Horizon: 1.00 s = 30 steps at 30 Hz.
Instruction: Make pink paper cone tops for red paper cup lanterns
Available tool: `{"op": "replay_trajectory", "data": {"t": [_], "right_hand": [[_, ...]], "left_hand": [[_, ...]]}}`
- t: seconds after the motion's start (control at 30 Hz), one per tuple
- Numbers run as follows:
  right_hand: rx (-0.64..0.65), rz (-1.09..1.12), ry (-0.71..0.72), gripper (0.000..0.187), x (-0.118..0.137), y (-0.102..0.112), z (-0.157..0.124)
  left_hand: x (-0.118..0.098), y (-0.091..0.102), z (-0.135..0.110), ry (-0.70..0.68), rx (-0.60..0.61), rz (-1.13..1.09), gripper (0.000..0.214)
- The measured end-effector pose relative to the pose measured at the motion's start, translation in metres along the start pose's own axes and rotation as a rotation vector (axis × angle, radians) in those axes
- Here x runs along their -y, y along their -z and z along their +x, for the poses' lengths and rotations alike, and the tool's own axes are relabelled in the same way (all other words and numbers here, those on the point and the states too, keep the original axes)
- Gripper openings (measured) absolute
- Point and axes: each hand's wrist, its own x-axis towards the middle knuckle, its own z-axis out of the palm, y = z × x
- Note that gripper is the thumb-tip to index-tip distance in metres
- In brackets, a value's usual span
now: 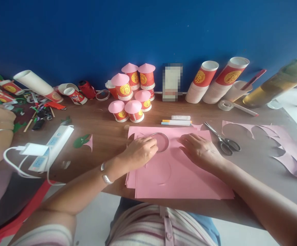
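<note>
A stack of pink paper sheets lies on the brown table before me. On its upper part rests a thin dark ring, with a curved line showing on the sheet below it. My left hand is closed at the ring's left edge, its fingertips bent over the rim; part of the ring is hidden behind them. Flat on the paper to the right of the ring, my right hand has its fingers stretched out and holds nothing. Dark-handled scissors lie just beyond it.
Red cups with pink cone tops stand at the back, near stacked paper cups. Markers lie behind the paper; cut pink scraps are at right. A power strip and another person's hand are at left.
</note>
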Motion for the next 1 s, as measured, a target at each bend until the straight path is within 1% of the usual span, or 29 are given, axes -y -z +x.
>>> {"op": "replay_trajectory", "data": {"t": [0.07, 0.1, 0.17, 0.27, 0.33, 0.43, 0.57, 0.77, 1.0], "right_hand": [[-0.004, 0.003, -0.004, 0.015, -0.002, -0.001, -0.001], [-0.005, 0.007, -0.006, 0.016, -0.002, -0.001, -0.001], [-0.008, 0.017, -0.007, 0.016, -0.004, -0.001, -0.001], [-0.005, 0.011, -0.005, 0.018, -0.005, -0.002, -0.002], [0.004, -0.005, -0.005, 0.020, -0.005, -0.003, -0.002], [0.019, -0.022, -0.009, 0.021, -0.004, -0.002, -0.001], [0.016, -0.037, -0.020, 0.022, -0.002, -0.002, -0.001], [-0.003, -0.057, -0.029, 0.020, -0.001, -0.005, -0.002], [0.000, -0.064, -0.023, 0.022, -0.002, -0.006, -0.002]], "left_hand": [[0.006, 0.007, -0.006, 0.052, -0.011, -0.095, 0.004], [0.010, 0.011, -0.008, 0.087, -0.022, -0.149, 0.009], [0.020, 0.020, -0.013, 0.176, -0.029, -0.254, 0.030], [0.035, 0.029, -0.015, 0.264, -0.011, -0.313, 0.057], [0.042, 0.029, -0.012, 0.282, 0.021, -0.334, 0.070], [0.046, 0.021, -0.004, 0.253, 0.072, -0.394, 0.079], [0.045, 0.008, 0.004, 0.189, 0.093, -0.490, 0.081], [0.046, -0.001, 0.005, 0.165, 0.085, -0.578, 0.085], [0.045, -0.006, 0.008, 0.130, 0.077, -0.568, 0.066]]}}
